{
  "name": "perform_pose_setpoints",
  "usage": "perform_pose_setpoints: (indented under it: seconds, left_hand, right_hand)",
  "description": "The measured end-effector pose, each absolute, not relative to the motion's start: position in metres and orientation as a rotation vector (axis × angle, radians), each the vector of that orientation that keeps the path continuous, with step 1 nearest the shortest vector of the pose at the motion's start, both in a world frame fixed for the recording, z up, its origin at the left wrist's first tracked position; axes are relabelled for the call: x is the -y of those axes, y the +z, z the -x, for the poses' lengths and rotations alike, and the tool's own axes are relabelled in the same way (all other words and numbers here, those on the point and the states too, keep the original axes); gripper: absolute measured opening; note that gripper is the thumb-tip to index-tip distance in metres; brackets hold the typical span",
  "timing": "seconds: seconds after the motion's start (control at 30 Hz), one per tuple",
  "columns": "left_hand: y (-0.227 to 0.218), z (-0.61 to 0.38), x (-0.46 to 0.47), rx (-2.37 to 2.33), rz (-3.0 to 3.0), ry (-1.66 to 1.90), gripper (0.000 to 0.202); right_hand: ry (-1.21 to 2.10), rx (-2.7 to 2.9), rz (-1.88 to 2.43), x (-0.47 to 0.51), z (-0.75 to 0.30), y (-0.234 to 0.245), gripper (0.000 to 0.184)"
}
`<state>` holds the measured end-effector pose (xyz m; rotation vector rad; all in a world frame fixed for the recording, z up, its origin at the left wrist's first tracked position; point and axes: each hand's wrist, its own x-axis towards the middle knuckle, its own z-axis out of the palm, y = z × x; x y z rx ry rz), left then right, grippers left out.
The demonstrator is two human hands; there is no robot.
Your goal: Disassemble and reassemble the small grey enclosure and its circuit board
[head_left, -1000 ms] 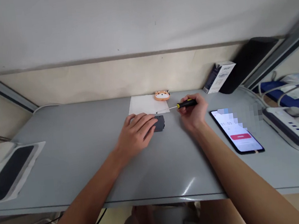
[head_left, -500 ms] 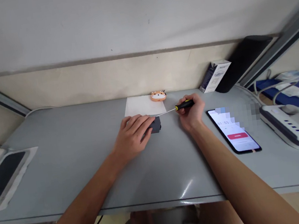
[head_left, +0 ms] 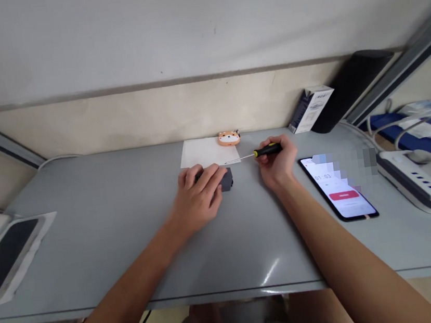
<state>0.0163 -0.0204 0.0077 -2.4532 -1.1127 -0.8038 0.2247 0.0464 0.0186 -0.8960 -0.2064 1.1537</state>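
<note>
My left hand [head_left: 198, 195] lies over a small dark grey block [head_left: 226, 179] on the grey table [head_left: 110, 232], its fingers curled around the block's near and left sides. My right hand [head_left: 277, 163] grips a small screwdriver [head_left: 267, 150] with a black and yellow handle. The thin shaft points left, and its tip hangs over the edge of a white paper sheet [head_left: 202, 152], just beyond the block. A small orange animal-shaped object [head_left: 229, 138] sits at the far edge of the paper.
A phone [head_left: 338, 186] with a lit screen lies to the right of my right hand. A white box [head_left: 311, 109] and a black cylinder [head_left: 348, 87] stand at the back right. A power strip [head_left: 418, 183] is at the far right; a flat device [head_left: 3, 255] lies at the left.
The screwdriver tip has lifted off the block and now points over the paper. My left hand has shifted slightly and curled more tightly on the block.
</note>
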Motion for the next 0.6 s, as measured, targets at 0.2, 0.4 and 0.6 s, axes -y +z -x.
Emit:
perform_pose_setpoints:
  seconds: [0.2,0.4,0.6]
  left_hand:
    - [0.007,-0.026,0.025,1.237,2.431,-0.895,0.033]
    - [0.009,-0.033,0.027,1.356,2.464,-0.871,0.039]
    - [0.002,-0.021,0.019,1.248,2.52,-0.867,0.045]
  right_hand:
    - [1.122,0.231,0.902,-0.047,-0.222,0.015,0.01]
    - [1.076,0.313,0.917,-0.05,-0.222,0.007,0.017]
    - [1.085,0.272,0.868,-0.052,-0.223,0.003,0.013]
